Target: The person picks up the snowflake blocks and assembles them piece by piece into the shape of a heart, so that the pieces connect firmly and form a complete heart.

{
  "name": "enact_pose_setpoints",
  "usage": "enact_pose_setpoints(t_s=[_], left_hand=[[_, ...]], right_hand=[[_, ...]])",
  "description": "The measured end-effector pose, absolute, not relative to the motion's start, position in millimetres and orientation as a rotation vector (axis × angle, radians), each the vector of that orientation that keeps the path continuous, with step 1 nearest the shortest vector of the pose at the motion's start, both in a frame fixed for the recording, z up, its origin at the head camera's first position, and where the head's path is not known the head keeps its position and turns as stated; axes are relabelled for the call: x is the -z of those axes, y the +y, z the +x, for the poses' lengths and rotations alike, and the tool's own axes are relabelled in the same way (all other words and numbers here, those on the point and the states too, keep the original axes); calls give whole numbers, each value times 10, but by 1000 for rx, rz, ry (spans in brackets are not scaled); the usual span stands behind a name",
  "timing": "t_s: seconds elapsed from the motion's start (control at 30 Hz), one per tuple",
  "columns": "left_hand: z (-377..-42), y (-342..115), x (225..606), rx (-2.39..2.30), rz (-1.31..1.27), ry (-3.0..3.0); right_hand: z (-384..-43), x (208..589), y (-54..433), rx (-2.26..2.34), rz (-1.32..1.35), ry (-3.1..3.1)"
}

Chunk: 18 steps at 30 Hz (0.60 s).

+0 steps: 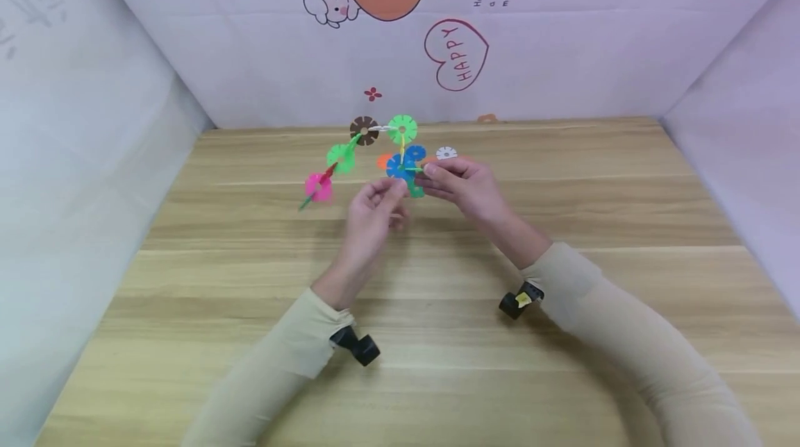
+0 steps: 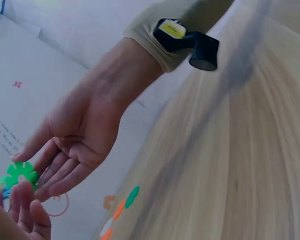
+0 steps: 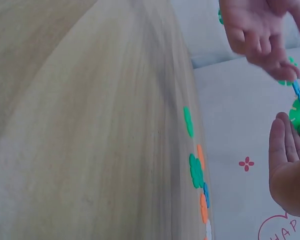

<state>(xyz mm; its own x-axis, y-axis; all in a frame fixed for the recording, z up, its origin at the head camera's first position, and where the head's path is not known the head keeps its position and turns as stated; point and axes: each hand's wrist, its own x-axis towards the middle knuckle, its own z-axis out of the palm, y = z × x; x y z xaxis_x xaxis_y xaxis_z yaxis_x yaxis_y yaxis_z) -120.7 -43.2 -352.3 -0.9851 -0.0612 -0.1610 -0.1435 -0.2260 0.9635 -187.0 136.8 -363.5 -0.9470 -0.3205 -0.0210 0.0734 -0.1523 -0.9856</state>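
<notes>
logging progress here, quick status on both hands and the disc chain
Right hand pinching green disc joined to blue disc. Left hand close by blue disc, grip unclear. Chain held above table. Loose discs beyond hands, no obstruction seen.

The head view is bright and evenly lit, with pale glare on the tabletop (image 1: 437, 357) low in the centre and a soft shadow beside the right sleeve (image 1: 625, 336) at lower right. Printing at upper left is blurred. The left wrist view is dimmer and bluish; a long diffuse shadow runs from upper right to bottom centre. In the right wrist view, wood grain is smeared and the left hand (image 3: 255, 35) looks soft.
</notes>
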Motion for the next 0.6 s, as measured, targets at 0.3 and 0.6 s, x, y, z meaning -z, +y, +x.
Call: enact_pose_setpoints(t_s=[0.3,0.6], left_hand=[[-1408,-370,3661,-2610,-431,1800],[-1480,-466,3779,-2692,-382,2018]], right_hand=[[-1840,3712,1300,2218,-314,1857],[-1882,3770,1458,1942,-434,2040]])
